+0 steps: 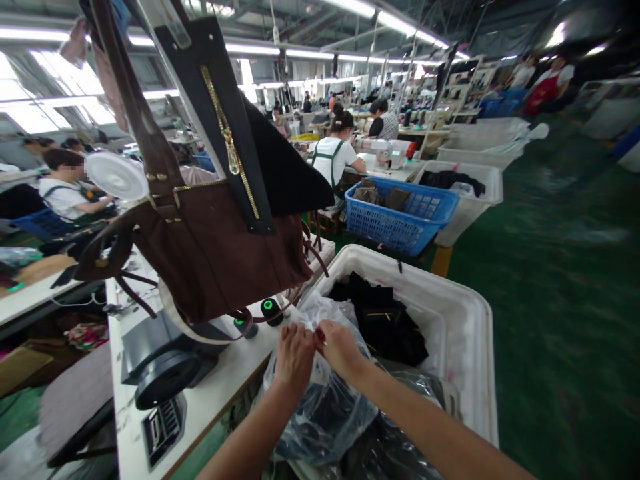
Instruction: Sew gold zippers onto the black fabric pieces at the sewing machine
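Note:
My left hand point(296, 352) and my right hand point(341, 348) meet at the gathered top of a clear plastic bag point(325, 420), both with fingers closed on its film. Dark contents show dimly through the plastic. The bag rests at the near left side of a large white plastic bin point(465, 333). Beyond my hands, black fabric pieces point(385, 317), one with a gold zipper, lie in that bin. A brown leather handbag point(225, 260) hangs just ahead on the left, with a black zippered panel point(227, 127) in front of it.
On the left is a white sewing table point(125, 427) with a grey machine point(165, 353) and black thread spools point(271, 310). Ahead stand a blue basket point(405, 217) with brown pieces and another white bin point(493, 180). Several people sit at machines. Green floor point(565, 300) runs along the right.

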`<action>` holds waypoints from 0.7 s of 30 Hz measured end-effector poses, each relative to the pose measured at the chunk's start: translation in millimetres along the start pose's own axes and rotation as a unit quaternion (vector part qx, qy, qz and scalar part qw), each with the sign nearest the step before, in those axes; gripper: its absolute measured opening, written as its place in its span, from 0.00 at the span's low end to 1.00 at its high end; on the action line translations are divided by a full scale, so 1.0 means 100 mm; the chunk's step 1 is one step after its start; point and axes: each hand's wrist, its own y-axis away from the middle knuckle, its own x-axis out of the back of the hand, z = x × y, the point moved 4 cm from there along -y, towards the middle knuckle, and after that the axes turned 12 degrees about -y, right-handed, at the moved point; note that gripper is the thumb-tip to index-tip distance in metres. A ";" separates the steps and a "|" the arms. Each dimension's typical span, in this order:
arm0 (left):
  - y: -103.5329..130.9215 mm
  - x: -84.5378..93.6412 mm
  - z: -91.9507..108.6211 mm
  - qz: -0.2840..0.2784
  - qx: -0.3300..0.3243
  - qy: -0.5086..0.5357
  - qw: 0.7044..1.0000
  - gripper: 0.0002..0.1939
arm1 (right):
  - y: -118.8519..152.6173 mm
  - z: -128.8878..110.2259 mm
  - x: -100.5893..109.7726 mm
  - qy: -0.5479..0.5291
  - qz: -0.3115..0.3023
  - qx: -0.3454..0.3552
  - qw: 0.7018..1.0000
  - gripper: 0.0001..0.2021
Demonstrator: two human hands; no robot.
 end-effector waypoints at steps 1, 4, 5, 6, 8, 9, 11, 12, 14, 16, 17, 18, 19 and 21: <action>-0.01 -0.02 0.00 -0.002 -0.005 0.003 1.000 0.07 | 0.00 0.00 0.00 0.001 0.000 -0.001 1.000 0.04; -0.02 -0.09 -0.01 -0.001 -0.013 0.017 1.000 0.05 | -0.01 0.02 0.02 -0.001 0.000 -0.001 1.000 0.04; -0.02 -0.10 -0.02 0.000 -0.012 0.022 1.000 0.05 | -0.01 0.03 0.03 -0.002 0.002 0.000 1.000 0.04; -0.02 -0.11 -0.03 0.001 -0.011 0.027 1.000 0.05 | -0.02 0.04 0.04 -0.004 0.003 0.001 1.000 0.04; -0.03 -0.13 -0.04 0.003 -0.005 0.039 0.999 0.05 | -0.04 0.06 0.06 -0.008 0.007 0.005 1.000 0.05; -0.03 -0.13 -0.05 0.004 -0.002 0.047 0.999 0.06 | -0.05 0.08 0.06 -0.011 0.007 0.008 1.000 0.05; -0.04 -0.12 -0.06 0.006 0.008 0.065 0.998 0.07 | -0.05 0.09 0.07 -0.017 0.011 0.012 1.000 0.05; -0.04 -0.11 -0.07 0.006 0.015 0.075 0.997 0.07 | -0.03 0.10 0.08 -0.019 0.017 0.012 1.000 0.04; -0.04 -0.09 -0.08 0.007 0.036 0.094 0.995 0.06 | 0.02 0.10 0.11 -0.016 0.045 0.005 0.999 0.02; -0.04 -0.06 -0.09 0.008 0.054 0.114 0.992 0.05 | 0.10 0.09 0.13 -0.004 0.080 -0.002 0.997 0.06; -0.03 -0.05 -0.09 0.008 0.056 0.124 0.991 0.05 | 0.14 0.08 0.13 0.003 0.094 -0.004 0.996 0.08; -0.02 -0.04 -0.09 0.008 0.055 0.134 0.989 0.05 | 0.18 0.08 0.12 0.009 0.103 -0.005 0.995 0.08; -0.01 -0.03 -0.09 0.009 0.051 0.144 0.988 0.06 | 0.21 0.08 0.11 0.013 0.108 -0.005 0.994 0.07; 0.00 0.00 -0.12 0.013 0.044 0.157 0.987 0.08 | 0.25 0.08 0.07 0.016 0.113 -0.002 0.993 0.05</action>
